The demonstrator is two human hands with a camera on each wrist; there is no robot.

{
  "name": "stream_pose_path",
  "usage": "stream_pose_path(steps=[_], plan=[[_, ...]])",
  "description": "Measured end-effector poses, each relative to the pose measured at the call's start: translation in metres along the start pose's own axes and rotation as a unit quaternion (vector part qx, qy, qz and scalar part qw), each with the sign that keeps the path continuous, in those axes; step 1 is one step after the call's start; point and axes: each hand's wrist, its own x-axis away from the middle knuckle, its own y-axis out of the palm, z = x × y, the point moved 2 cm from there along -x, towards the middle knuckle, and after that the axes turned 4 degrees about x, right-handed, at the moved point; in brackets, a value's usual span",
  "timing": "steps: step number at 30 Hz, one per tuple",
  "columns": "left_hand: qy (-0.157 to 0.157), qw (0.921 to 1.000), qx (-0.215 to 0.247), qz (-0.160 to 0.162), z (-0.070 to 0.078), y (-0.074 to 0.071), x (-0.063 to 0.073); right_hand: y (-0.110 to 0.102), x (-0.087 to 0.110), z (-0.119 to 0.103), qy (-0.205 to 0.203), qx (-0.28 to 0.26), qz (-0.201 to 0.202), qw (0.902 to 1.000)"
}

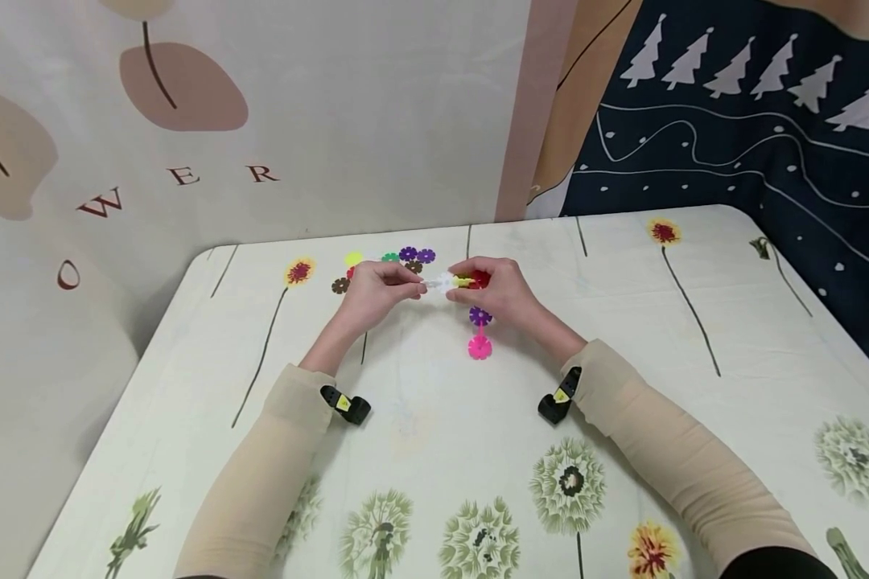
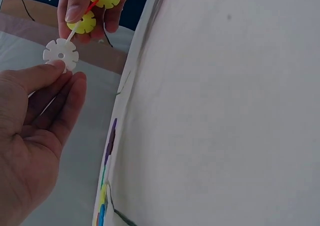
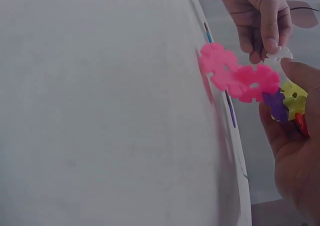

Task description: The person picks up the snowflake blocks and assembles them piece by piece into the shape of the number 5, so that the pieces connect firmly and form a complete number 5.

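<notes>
Between the thumb and fingers of my left hand [image 1: 380, 293] is a white notched plastic disc [image 2: 52, 52], a flower-shaped interlocking piece. My right hand [image 1: 504, 291] grips a chain of joined discs just across from it. In the left wrist view a second white disc, edge-on, runs from the white disc to a yellow disc [image 2: 85, 23]. Red, more yellow and a purple disc [image 1: 480, 316] follow along the chain. Two pink discs [image 3: 256, 84] form its free end, hanging toward the near side. My right fingers partly cover the red and yellow pieces.
Behind my left hand, loose discs lie on the table [image 1: 420, 482], among them a yellow disc [image 1: 353, 258], a purple disc [image 1: 408, 253] and a brown disc [image 1: 341, 285]. The table's far edge meets a hanging pale cloth [image 1: 376, 121]; a dark tree-print cloth [image 1: 731, 145] hangs at right.
</notes>
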Motion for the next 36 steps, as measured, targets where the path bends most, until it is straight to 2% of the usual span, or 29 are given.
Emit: stream_pose_path(steps=[6,19,28,32,36], plan=[[0.017,0.9998,-0.002,0.004,0.0017,0.0042,0.0014,0.0006,-0.0009,-0.0018,-0.028,-0.037,-0.001,0.9989],[0.046,0.9986,-0.020,0.018,0.0025,0.0068,0.0033,0.0054,-0.0020,-0.0069,-0.061,-0.028,0.001,0.9978],[0.061,0.9979,-0.018,0.017,0.0023,0.0093,0.0021,0.0069,-0.0028,-0.0062,-0.075,-0.047,0.008,0.9961],[0.052,0.9984,-0.016,0.012,0.0024,0.0103,0.0012,0.0067,-0.0028,-0.0057,-0.082,-0.048,0.008,0.9955],[0.020,0.9993,-0.031,0.002,0.0026,0.0066,0.0014,0.0059,-0.0023,-0.0048,-0.079,-0.043,0.007,0.9959]])
